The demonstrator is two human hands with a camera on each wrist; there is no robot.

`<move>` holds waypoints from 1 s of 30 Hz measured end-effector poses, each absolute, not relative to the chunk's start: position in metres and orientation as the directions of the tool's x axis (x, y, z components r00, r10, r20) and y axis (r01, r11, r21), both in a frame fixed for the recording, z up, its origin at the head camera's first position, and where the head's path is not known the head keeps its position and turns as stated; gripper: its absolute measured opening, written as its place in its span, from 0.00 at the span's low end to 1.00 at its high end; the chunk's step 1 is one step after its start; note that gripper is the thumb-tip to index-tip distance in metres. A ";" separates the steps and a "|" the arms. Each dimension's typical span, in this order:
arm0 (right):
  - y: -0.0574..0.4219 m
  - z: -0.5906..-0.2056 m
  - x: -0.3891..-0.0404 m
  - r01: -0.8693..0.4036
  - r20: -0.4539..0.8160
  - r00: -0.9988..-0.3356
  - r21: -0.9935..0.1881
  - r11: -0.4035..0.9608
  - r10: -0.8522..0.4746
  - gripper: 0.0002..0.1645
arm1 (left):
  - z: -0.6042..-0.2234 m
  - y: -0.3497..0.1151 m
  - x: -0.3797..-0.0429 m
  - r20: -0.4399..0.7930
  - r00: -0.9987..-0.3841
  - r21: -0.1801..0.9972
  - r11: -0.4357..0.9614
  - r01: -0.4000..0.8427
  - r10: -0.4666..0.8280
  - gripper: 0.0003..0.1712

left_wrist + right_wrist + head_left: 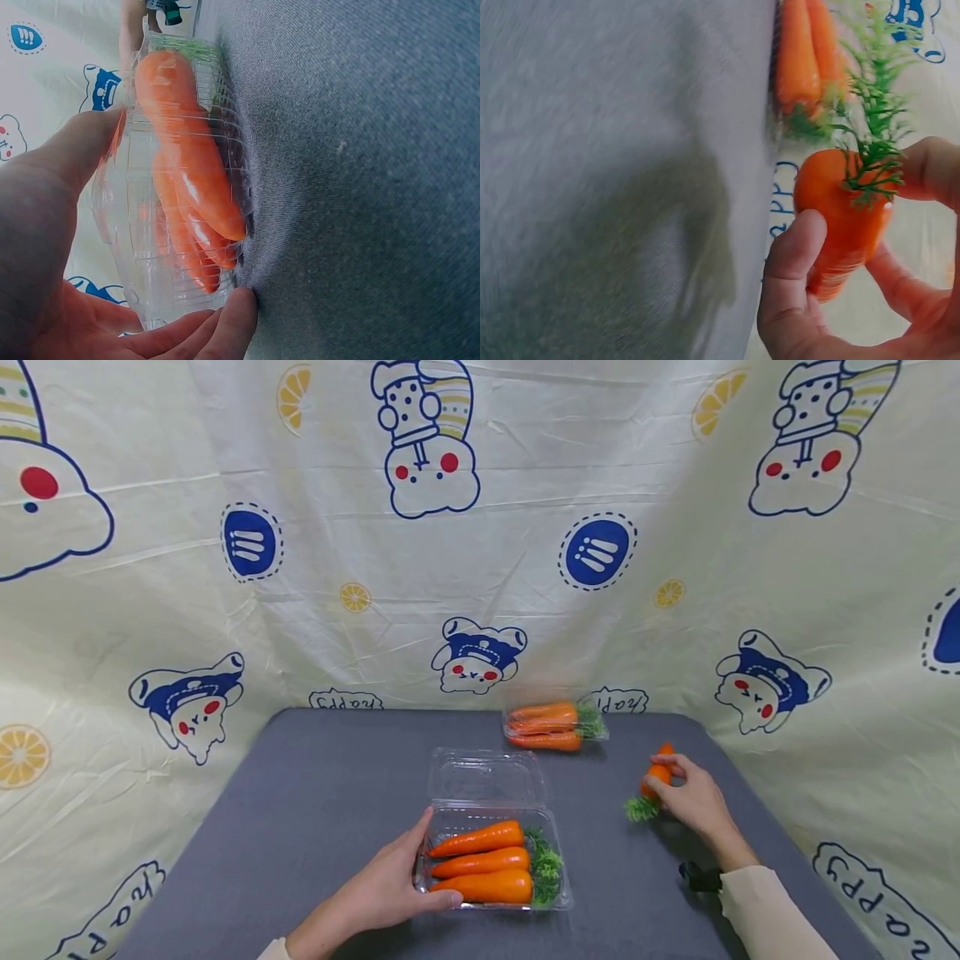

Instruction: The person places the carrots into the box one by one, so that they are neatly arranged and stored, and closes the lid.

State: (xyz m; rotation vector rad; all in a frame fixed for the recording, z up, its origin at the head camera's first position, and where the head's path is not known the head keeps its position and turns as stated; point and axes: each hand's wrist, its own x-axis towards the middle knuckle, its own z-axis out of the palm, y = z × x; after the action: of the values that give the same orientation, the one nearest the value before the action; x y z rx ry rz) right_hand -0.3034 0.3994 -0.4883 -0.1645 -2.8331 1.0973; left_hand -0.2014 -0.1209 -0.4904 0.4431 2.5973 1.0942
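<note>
Three orange carrots (480, 862) with green tops (547, 868) lie side by side in a clear plastic clamshell box (566, 877), its lid (487, 775) folded back away from me. My left hand (386, 881) grips the box at its left end, thumb at the near rim and fingers around the side. In the left wrist view the carrots (191, 161) show through the ribbed wall. To the right, my right hand (697, 802) pinches another carrot (840, 202) between thumb and fingers above the table. Its leafy top (642, 809) points toward me and its tip away.
A second clear box (512, 731) of carrots stands at the far edge of the grey table (337, 793), right of centre. Behind the table hangs a pale curtain (525, 577) with printed cartoons. A black device (699, 877) sits at my right wrist.
</note>
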 end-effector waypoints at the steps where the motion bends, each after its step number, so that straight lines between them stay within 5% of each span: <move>1: 0.398 -0.487 -0.303 0.058 0.058 -0.989 -0.686 0.725 0.134 0.37 | -0.491 -0.121 -0.201 -0.138 -0.911 0.729 0.663 0.172 0.388 0.79; 13: 0.369 -0.466 -0.289 -0.083 0.129 -0.991 -0.817 0.570 0.041 0.35 | -0.493 -0.122 -0.201 -0.130 -0.912 0.730 0.660 0.178 0.390 0.78; 30: 0.323 -0.438 -0.266 -0.258 0.236 -0.966 -0.846 0.467 -0.105 0.34 | -0.489 -0.121 -0.199 -0.129 -0.913 0.734 0.656 0.174 0.386 0.78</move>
State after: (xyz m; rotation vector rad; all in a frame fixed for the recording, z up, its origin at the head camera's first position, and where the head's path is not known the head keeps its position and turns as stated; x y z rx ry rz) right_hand -0.2657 0.3228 -0.4382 0.3182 -2.5580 1.5152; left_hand -0.1986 -0.1211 -0.4889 0.4508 2.6016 1.1109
